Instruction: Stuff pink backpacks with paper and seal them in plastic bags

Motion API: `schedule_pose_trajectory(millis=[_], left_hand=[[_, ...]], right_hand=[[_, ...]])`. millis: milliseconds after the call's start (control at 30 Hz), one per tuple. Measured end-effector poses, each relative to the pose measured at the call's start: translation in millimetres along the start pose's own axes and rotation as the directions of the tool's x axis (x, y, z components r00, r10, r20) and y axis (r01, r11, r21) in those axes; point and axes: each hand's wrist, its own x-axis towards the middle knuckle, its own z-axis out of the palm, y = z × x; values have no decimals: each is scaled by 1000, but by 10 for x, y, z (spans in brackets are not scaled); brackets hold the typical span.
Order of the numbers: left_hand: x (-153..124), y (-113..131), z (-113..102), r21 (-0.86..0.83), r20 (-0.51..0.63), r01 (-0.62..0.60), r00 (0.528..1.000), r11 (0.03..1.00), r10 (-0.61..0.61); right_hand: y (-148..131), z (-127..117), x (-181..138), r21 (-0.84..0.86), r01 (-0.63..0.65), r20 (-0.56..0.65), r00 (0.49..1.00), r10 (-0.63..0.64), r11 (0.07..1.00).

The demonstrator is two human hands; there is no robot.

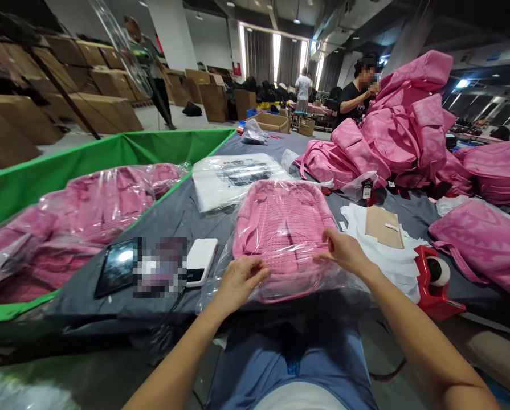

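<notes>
A pink backpack (286, 228) lies on the table in front of me, inside a clear plastic bag (276, 279). The bag's loose film spreads over the near edge of the table. My left hand (240, 279) is at the near left corner of the backpack, its thumb and fingers closed on the film. At the right side, my right hand (344, 250) has bent fingers pinching the film over the backpack. The exact grip of the fingertips is hard to see through the shiny plastic.
White printed plastic bags (237, 176) lie behind the backpack. Left are a white power bank (202, 262), a dark tablet (117, 267) and a green-sided bin (152, 145) of bagged backpacks. Right are a red tape dispenser (436, 285), white sheets (366, 245) and piled pink backpacks (391, 136). A person stands behind them.
</notes>
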Motion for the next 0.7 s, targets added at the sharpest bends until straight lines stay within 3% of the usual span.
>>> schedule_pose_trajectory(millis=[33, 100, 200, 367, 533, 700], left_hand=[[4, -5, 1, 4, 1, -1, 1000, 1000, 1], [14, -16, 13, 8, 6, 1, 1000, 1000, -1], [20, -33, 36, 13, 14, 8, 1000, 1000, -8], [-135, -94, -89, -36, 41, -98, 994, 995, 99], [-324, -230, -342, 114, -59, -119, 990, 986, 126], [-169, -372, -289, 194, -119, -67, 989, 979, 92]], right_hand=[[-3, -16, -50, 13, -17, -49, 999, 18, 1000], [-67, -19, -155, 37, 65, -65, 996, -63, 997], [-243, 50, -198, 14, 178, 85, 980, -179, 984], [-324, 144, 6, -7, 77, 259, 963, -73, 997], [-190, 178, 92, 55, 133, 239, 960, -143, 990], [-189, 196, -49, 199, 132, 129, 979, -160, 971]])
